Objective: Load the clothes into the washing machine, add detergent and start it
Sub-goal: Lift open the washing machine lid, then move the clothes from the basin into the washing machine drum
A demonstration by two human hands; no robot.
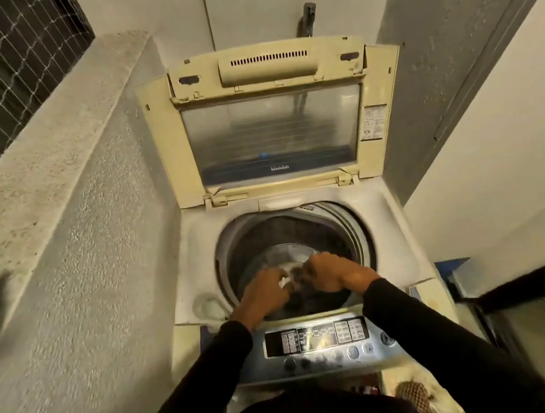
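Loading stage: the top-loading washing machine (395,228) stands with lid (272,120) raised, and the 2 hands, left hand (265,294) and right hand (331,273), curl around a blurred light-and-dark garment (291,272) over the near side of the drum (300,233). Detergent and start on the control panel (315,337) appear outstanding.

One head view only, so I get nothing shared. It looks forward and steeply down from above the washing machine (290,270), wide-angle, close in. The open lid (270,121) faces me, control panel (315,337) nearest the bottom edge.
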